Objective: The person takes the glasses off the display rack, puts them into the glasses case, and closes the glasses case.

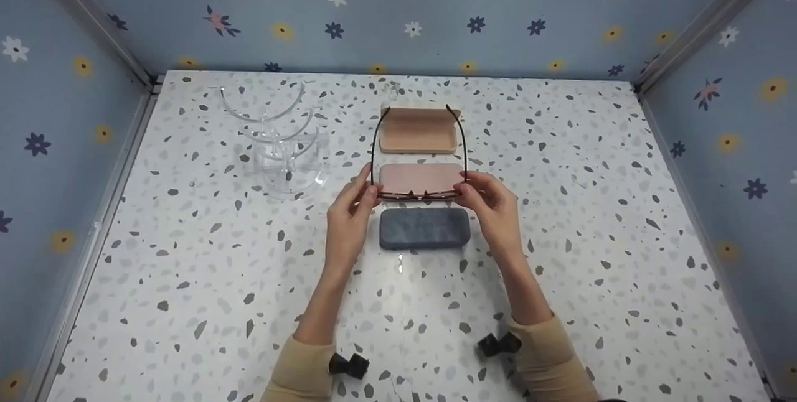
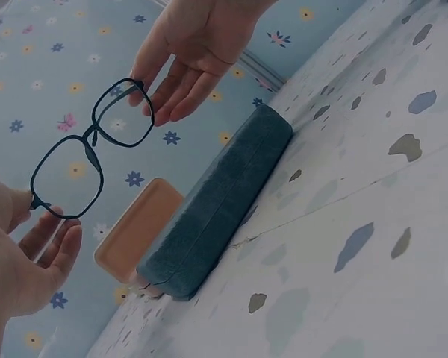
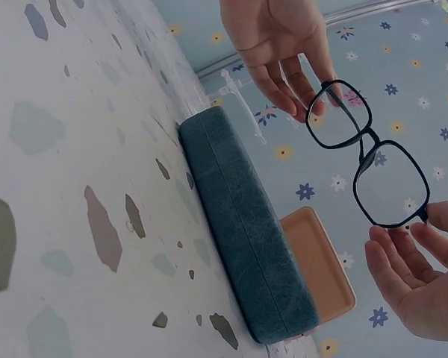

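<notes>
A pair of dark-rimmed eyeglasses (image 1: pixel 418 195) is held up by both hands, its temples unfolded and pointing away. My left hand (image 1: pixel 348 221) pinches the left end of the frame between thumb and fingers. At the other end, the right hand (image 1: pixel 500 218) pinches the frame by its hinge. Both wrist views show the lenses raised off the table. Below the glasses lies a closed blue-grey glasses case (image 1: pixel 424 228). Behind it is a pink case (image 1: pixel 418 177), partly crossed by the frame. Farther back, a peach case (image 1: pixel 418 137) stands with its lid up, nothing visible inside.
A clear plastic stand with curved arms (image 1: pixel 286 159) is on the left of the speckled table (image 1: pixel 591 265). Flowered blue panels (image 1: pixel 398 10) enclose the back and sides. A small black device (image 1: pixel 348 366) sits at each wrist.
</notes>
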`<state>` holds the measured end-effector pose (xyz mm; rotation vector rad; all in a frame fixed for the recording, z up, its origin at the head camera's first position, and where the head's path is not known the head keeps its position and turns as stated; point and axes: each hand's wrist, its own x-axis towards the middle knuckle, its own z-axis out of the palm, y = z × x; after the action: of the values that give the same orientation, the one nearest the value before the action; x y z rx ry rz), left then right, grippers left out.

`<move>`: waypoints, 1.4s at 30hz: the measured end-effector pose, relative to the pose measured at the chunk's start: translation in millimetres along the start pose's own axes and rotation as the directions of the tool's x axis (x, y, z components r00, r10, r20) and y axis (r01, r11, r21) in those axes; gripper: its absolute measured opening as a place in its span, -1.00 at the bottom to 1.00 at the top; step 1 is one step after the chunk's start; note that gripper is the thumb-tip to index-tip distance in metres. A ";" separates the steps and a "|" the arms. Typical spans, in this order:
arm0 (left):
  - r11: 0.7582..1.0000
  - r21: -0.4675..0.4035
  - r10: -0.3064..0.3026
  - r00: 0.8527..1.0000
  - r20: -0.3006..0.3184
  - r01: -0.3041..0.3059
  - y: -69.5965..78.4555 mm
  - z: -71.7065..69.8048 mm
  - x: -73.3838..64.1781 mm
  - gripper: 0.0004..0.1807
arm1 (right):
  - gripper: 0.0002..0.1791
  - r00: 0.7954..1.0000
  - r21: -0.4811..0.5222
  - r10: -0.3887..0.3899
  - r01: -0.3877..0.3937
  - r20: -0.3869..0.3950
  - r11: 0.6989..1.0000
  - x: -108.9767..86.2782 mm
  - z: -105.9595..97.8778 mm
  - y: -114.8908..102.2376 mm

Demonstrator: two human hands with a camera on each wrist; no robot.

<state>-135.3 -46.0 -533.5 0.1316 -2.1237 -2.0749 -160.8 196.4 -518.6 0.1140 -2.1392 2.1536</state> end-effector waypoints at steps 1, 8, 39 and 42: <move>1.000 -0.002 -0.003 1.000 0.006 0.003 0.4 -0.5 -0.2 -0.53 | -0.67 1.000 0.002 -0.001 0.001 0.000 1.000 -0.3 0.3 -0.3; 1.000 -0.029 0.004 0.999 0.044 -0.003 0.5 -2.6 -1.1 -0.51 | -0.67 1.000 -0.026 -0.018 0.017 0.000 1.000 -3.3 -0.7 -0.9; 0.993 -0.115 0.052 0.990 0.129 -0.037 -3.5 -4.2 0.0 -0.33 | -0.62 0.999 -0.015 -0.041 0.041 -0.001 0.999 -5.9 -1.4 -2.2; 0.991 -0.127 0.064 0.989 0.135 -0.047 -3.9 -4.3 0.3 -0.33 | -0.63 0.999 -0.007 -0.041 0.041 -0.001 0.999 -5.9 -1.3 -2.8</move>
<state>-135.1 -50.4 -537.4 -0.0894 -2.0403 -2.2352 -154.5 197.6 -516.5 0.1552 -2.1246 2.1227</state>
